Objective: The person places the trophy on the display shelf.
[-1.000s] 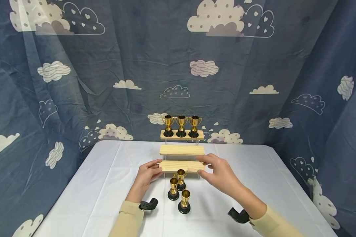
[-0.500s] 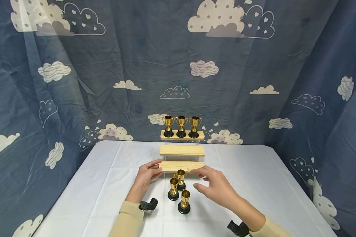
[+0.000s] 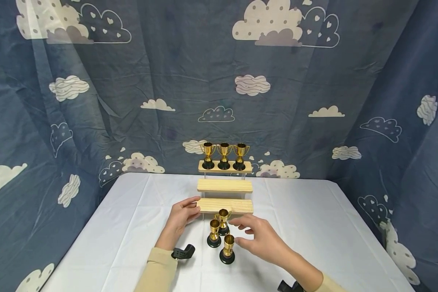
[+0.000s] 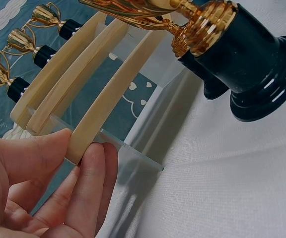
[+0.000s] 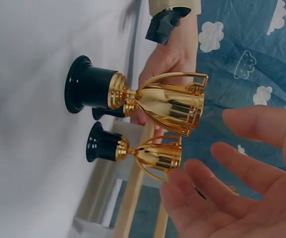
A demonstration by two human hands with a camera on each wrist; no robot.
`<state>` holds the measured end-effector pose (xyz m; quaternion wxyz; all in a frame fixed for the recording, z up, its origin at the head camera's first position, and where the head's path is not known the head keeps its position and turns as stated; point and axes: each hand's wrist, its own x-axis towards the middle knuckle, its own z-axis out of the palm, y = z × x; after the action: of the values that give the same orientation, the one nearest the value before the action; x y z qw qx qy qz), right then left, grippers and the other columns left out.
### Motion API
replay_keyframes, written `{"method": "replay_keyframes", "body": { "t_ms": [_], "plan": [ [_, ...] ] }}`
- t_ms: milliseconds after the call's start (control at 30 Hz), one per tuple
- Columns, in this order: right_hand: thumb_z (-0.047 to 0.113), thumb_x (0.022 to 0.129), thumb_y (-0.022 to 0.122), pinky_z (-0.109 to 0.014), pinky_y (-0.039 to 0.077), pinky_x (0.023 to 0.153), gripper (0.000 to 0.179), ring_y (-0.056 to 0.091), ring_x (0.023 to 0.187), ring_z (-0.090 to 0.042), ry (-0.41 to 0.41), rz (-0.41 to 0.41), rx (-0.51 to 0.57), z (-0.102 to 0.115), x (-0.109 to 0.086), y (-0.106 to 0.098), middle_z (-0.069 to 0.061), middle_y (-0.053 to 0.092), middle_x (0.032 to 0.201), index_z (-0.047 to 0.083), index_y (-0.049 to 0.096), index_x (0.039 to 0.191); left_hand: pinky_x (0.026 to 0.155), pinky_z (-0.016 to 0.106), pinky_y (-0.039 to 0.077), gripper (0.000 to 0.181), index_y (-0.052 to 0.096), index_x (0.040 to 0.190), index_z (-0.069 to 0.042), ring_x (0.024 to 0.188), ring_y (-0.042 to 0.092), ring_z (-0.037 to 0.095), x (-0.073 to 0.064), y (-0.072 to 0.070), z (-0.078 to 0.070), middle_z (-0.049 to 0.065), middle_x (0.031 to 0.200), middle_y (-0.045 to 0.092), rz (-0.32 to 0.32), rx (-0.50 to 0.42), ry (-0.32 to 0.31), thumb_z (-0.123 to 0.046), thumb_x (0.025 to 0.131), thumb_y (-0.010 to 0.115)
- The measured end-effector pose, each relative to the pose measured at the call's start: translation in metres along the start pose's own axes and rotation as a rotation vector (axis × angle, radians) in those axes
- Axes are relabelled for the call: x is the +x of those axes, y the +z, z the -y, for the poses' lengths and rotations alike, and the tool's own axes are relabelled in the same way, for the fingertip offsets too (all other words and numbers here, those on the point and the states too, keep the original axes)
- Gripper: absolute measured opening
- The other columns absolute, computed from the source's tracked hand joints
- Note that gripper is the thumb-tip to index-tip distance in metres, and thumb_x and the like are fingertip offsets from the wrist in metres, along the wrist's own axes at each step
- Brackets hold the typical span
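My left hand (image 3: 176, 223) pinches the left end of the lowest wooden board (image 3: 224, 205) of a three-tier display stand, thumb on one face and fingers on the other in the left wrist view. In front of the stand, three small gold trophy cups on black bases stand upright on the table: a rear trophy (image 3: 223, 228), a left trophy (image 3: 214, 235) and a front trophy (image 3: 227, 252). My right hand (image 3: 260, 236) hovers just right of them, fingers spread and holding nothing. From the right wrist, a trophy (image 5: 170, 104) appears close to the fingers, apart from the thumb.
Three more gold trophies stand in a row, the middle trophy (image 3: 224, 155) among them, on the top board (image 3: 248, 166). The middle board (image 3: 224, 185) is bare. White cloth covers the table (image 3: 299, 219). A cloud-print curtain (image 3: 189, 73) hangs behind and at both sides.
My right hand has left the lowest board's right end and come down toward the front trophy. My left hand keeps its place on the board. The trophies have not moved.
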<state>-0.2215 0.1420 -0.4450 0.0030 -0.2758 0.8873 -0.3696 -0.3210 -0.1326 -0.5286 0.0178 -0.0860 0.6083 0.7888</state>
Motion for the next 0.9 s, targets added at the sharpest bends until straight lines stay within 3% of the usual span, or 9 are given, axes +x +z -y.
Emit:
{"method": "replay_keyframes", "body": {
  "t_ms": [433, 733, 900],
  "plan": [
    [0.014, 0.087, 0.078, -0.039, 0.06, 0.088, 0.046, 0.061, 0.112, -0.027, -0.034, 0.09, 0.078, -0.007, 0.003, 0.005, 0.012, 0.061, 0.127, 0.024, 0.067, 0.13, 0.08, 0.032, 0.062, 0.043, 0.068, 0.127, 0.0, 0.083, 0.068, 0.018, 0.0, 0.0, -0.001, 0.012, 0.101, 0.063, 0.002, 0.009, 0.002, 0.01, 0.085, 0.072],
    [0.012, 0.087, 0.076, -0.038, 0.06, 0.087, 0.043, 0.058, 0.119, -0.019, -0.087, 0.113, 0.075, -0.012, 0.005, 0.009, 0.003, 0.063, 0.131, 0.031, 0.068, 0.125, 0.086, 0.036, 0.061, 0.046, 0.064, 0.132, 0.002, 0.085, 0.068, 0.017, -0.002, 0.0, -0.002, 0.015, 0.106, 0.063, 0.022, 0.011, 0.009, 0.008, 0.086, 0.072],
    [0.014, 0.088, 0.077, -0.036, 0.06, 0.087, 0.04, 0.06, 0.116, -0.016, -0.089, 0.122, 0.075, -0.014, 0.005, 0.011, 0.01, 0.064, 0.125, 0.032, 0.069, 0.123, 0.084, 0.035, 0.061, 0.044, 0.068, 0.128, -0.001, 0.085, 0.068, 0.018, -0.002, 0.0, -0.002, 0.014, 0.104, 0.063, 0.01, 0.013, 0.001, 0.009, 0.086, 0.072]
  ]
}}
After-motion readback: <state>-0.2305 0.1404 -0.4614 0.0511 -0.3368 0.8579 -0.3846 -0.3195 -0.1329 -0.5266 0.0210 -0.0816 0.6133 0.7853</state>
